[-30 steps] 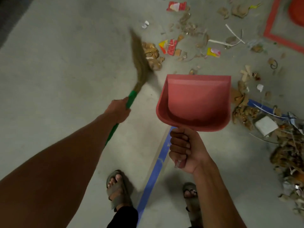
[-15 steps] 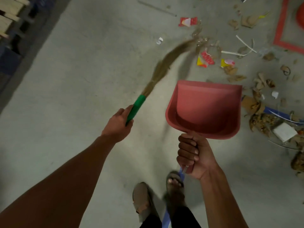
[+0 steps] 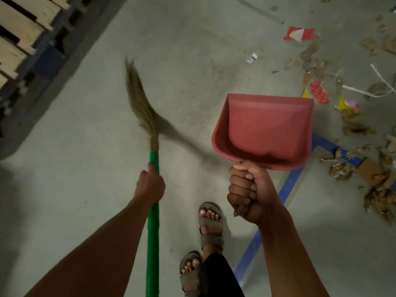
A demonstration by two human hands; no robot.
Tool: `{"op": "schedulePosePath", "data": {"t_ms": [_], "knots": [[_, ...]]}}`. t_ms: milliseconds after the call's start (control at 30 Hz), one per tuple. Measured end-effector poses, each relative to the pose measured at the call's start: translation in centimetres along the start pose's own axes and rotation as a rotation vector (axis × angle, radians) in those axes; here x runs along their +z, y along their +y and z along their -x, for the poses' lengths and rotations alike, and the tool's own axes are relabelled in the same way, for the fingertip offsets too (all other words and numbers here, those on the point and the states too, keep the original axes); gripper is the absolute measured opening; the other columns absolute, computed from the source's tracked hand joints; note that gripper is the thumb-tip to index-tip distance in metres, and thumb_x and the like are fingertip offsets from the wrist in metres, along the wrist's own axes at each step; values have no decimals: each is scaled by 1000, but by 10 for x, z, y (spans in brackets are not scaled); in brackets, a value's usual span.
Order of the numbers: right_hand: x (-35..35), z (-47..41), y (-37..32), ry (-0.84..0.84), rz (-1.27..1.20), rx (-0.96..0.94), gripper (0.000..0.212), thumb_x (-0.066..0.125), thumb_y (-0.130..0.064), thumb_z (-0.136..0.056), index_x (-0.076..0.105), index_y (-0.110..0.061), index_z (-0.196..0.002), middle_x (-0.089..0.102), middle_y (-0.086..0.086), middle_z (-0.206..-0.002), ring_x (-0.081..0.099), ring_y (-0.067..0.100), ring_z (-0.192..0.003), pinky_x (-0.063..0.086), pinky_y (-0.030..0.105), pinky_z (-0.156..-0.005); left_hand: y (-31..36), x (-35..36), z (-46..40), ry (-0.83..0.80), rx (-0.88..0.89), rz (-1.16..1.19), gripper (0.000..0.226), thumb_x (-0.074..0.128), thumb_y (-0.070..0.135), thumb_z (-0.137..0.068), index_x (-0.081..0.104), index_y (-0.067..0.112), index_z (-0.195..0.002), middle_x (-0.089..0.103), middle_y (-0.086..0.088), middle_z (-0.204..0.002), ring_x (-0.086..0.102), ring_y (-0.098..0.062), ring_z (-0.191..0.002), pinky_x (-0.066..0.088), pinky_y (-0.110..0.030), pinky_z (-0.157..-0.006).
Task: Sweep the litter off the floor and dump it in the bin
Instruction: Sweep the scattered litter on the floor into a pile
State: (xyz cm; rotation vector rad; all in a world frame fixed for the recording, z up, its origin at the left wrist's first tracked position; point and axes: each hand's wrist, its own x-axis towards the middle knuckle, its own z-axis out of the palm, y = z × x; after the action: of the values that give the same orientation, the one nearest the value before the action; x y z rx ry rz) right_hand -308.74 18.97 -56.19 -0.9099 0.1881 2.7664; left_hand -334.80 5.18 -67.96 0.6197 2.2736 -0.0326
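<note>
Left hand [image 3: 150, 185]: your fingers curled round green broom handle [image 3: 153, 228], arm stretched forward.
Right hand [image 3: 249, 191]: your fist gripping red dustpan [image 3: 265, 129] handle, forearm raised.

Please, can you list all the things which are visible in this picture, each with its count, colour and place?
broom: one, green handle and straw-coloured bristles, centre left, bristles over bare floor
dustpan: one, red, centre right, held up, nothing seen in it
litter: many scraps, brown leaves and cardboard with red, yellow and white wrappers, spread on the floor at right
white strips: a few, white, far right among the litter
tape line: one, blue, on the floor, lower centre to right
floor: grey concrete
wooden planks: several, pale, on a dark blue frame, top left
sandals: two, grey-green, bottom centre
left hand: grips the broom handle
right hand: grips the dustpan handle
</note>
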Motion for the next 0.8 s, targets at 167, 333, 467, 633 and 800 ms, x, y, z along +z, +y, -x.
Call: {"op": "schedulePosePath", "data": {"t_ms": [167,333,467,633,800], "knots": [[7,-31,-27,7,27,38,38,41,-21,-96,30,-27,-60,19,-10,-42,15,8,-34,20,22,-37,40,27,1,-143,243,-169,67,44,32,-109,9,20,-165,50,-17,-129,62,-32,-100,57,-45,-89],[14,-43,-49,-6,0,42,38,46,-20,-94,37,-25,-58,19,-10,-42,15,8,-34,21,22,-37,72,20,-20,-170,486,-201,69,44,36,-109,9,24,-167,49,-14,-129,63,-35,-98,55,-48,-87],[21,-39,-65,-5,-23,13,37,52,-18,-92,36,-25,-59,21,-10,-41,16,8,-34,21,22,-36,85,-9,-37,-41,607,-121,69,46,34,-108,10,22,-166,50,-13,-126,62,-32,-87,56,-50,-81],[36,-27,-79,109,-44,-76,37,43,-19,-94,35,-24,-58,20,-10,-42,11,7,-35,15,22,-36,113,-56,-57,91,497,-54,68,44,34,-109,9,22,-166,49,-13,-130,57,-24,-91,56,-45,-85],[42,-19,-90,142,-88,-157,39,45,-18,-93,28,-25,-60,17,-10,-42,10,7,-34,11,22,-38,173,-77,-95,47,298,-107,61,46,30,-107,21,20,-162,51,-16,-121,55,-21,-84,50,-36,-69]]}}
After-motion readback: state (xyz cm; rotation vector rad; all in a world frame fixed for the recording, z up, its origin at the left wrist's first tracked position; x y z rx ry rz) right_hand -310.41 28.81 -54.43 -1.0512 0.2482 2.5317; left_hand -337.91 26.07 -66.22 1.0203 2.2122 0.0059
